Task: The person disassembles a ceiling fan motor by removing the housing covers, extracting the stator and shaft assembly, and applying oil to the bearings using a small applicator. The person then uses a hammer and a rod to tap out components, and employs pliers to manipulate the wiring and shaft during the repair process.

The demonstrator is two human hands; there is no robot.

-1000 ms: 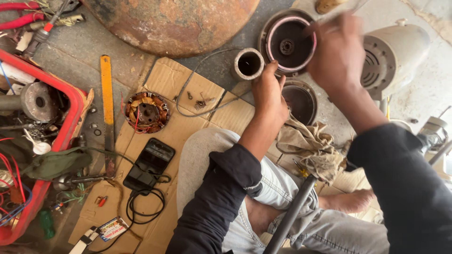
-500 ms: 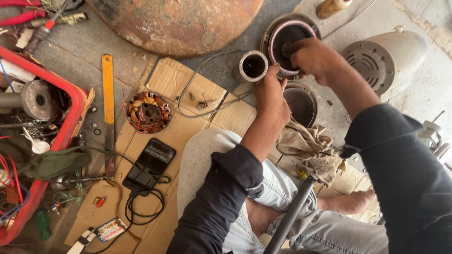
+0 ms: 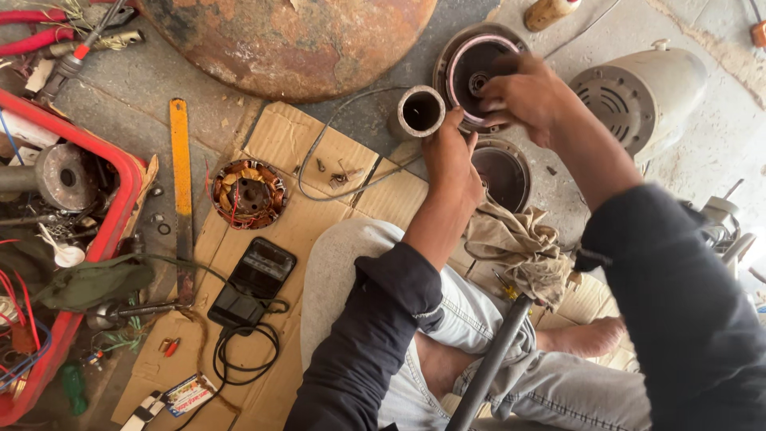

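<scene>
Both hands meet at a round metal motor cover [image 3: 471, 76] that lies on the concrete floor [image 3: 574, 191] in front of the seated person, near the top of the view. The right hand [image 3: 531, 96] lies over the cover's right rim with its fingers curled down onto the edge and into the dark hollow, grasping it; a pale ring runs around the inside of the cover and a small bearing sits at its centre. The left hand [image 3: 451, 160] reaches up from below, its fingertips pressed against the cover's lower rim, fingers bent rather than flat. Just left of the cover, touching or nearly touching it, stands a short grey pipe piece [image 3: 420, 112] with its open end up. Below the cover, close to the left wrist, lies a second dark round cover [image 3: 503, 172], and a crumpled beige rag [image 3: 519, 243] rests by the person's knee. To the right lies a pale grey motor housing [image 3: 638, 96] on its side. A sheet of cardboard [image 3: 295, 231] spreads under the left arm and carries a copper-wound coil [image 3: 247, 193], a black meter [image 3: 251, 281] with coiled leads, and a loose grey wire [image 3: 335, 187]. A yellow ruler [image 3: 182, 183] lies along the cardboard's left edge, beside a red crate [image 3: 112, 215] full of parts. A large rusty round pan [image 3: 287, 40] fills the top of the view.
</scene>
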